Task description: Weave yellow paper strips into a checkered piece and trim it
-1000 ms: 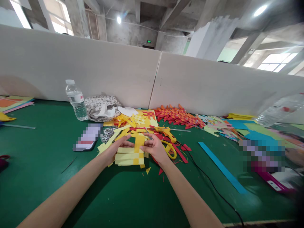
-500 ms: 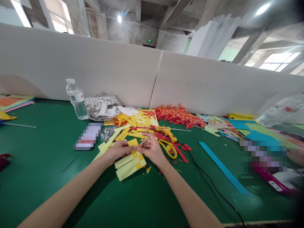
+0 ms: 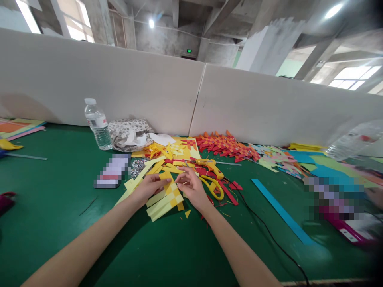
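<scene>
My left hand [image 3: 151, 186] is closed on a piece of woven paper strips [image 3: 167, 195], thumb on top of it. The piece is pale yellow and deeper yellow, checkered along its right part, with loose pale ends fanning out toward the lower left. Close to its right edge is my right hand [image 3: 193, 189], fingers bent and apart; whether a fingertip touches the paper is hard to see. Just beyond the hands lie loose yellow paper strips [image 3: 157, 166], a yellow glue gun [image 3: 211, 165] and a yellow looped handle [image 3: 220, 193].
A phone [image 3: 115, 171] and a water bottle [image 3: 98, 127] stand to the left, near a patterned cloth [image 3: 130, 133]. Red-orange woven paper pieces [image 3: 227, 145] are heaped by the white partition [image 3: 134, 87]. A black cord [image 3: 266, 231] and blue strip [image 3: 281, 211] cross the right side.
My right fingers have come away from my left fingertips and spread slightly. The woven piece has tilted a little, and a deeper yellow strip end now shows below its right edge.
</scene>
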A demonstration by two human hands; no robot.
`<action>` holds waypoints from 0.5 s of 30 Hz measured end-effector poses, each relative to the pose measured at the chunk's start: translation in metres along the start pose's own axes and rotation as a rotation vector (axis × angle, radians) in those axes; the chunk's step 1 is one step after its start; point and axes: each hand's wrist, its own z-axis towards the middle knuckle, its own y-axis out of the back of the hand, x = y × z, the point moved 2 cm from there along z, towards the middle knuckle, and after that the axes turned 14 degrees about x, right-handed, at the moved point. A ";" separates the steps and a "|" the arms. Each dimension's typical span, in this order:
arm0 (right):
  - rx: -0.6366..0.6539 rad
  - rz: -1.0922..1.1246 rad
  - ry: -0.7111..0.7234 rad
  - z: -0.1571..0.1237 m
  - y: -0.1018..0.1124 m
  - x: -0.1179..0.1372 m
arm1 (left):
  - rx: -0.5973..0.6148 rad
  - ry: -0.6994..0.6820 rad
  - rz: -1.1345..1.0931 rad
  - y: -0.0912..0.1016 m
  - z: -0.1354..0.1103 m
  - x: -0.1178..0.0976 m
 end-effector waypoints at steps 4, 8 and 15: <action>0.002 0.000 0.008 0.000 0.001 -0.002 | -0.016 0.016 0.002 0.000 0.000 0.003; 0.005 0.027 0.010 0.000 0.003 -0.004 | -0.035 0.042 0.005 0.001 0.000 0.005; 0.002 0.023 -0.007 0.001 0.003 -0.006 | -0.042 0.060 -0.007 0.001 0.000 0.006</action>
